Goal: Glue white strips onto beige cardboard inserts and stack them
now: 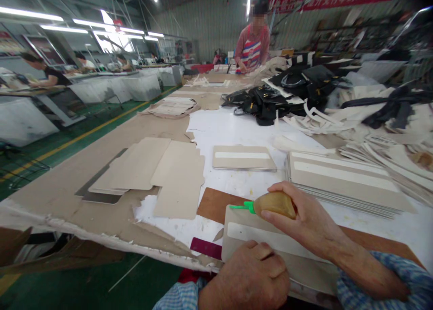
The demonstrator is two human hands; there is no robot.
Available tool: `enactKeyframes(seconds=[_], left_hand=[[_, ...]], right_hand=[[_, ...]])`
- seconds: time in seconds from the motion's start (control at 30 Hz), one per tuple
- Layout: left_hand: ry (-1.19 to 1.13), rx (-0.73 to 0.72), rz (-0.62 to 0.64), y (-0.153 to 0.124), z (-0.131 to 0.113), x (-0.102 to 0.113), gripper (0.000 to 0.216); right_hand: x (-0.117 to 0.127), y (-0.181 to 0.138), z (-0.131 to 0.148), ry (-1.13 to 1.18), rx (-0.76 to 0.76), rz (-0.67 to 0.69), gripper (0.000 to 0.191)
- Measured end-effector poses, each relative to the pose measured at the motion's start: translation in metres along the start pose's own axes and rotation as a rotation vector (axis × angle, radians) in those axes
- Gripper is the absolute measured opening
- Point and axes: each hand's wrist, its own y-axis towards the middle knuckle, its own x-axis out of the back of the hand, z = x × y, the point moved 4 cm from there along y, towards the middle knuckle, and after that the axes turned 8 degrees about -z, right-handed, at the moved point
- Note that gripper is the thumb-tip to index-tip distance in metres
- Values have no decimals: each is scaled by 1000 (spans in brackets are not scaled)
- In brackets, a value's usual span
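My right hand (304, 215) is wrapped round a squeeze glue bottle (275, 205), amber-coloured with a green nozzle. The bottle lies tilted almost flat, its tip pointing left over the far left corner of a beige panel (264, 217). A white strip (270, 238) runs along that panel. My left hand (253, 276) rests on the panel's near edge with its fingers curled; the fingertips are hidden. Under the panel lies a brown board (216, 204), showing at the far left and on the right. A dark magenta piece (206, 248) sits just left of the panel.
Stacks of strip-backed panels (243, 157) (341, 177) lie beyond my hands. Plain beige pieces (179, 197) spread to the left. Black bags (267, 98) and pale strips (372, 116) heap up at the far right. A co-worker (253, 44) stands at the table's far end.
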Motion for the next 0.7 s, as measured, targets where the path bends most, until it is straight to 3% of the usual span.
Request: enactKeyframes(seconds=[0.7], left_hand=[[-46,10,156,0,0,2,23]], right_hand=[[4,13,34,-181,202,75,19]])
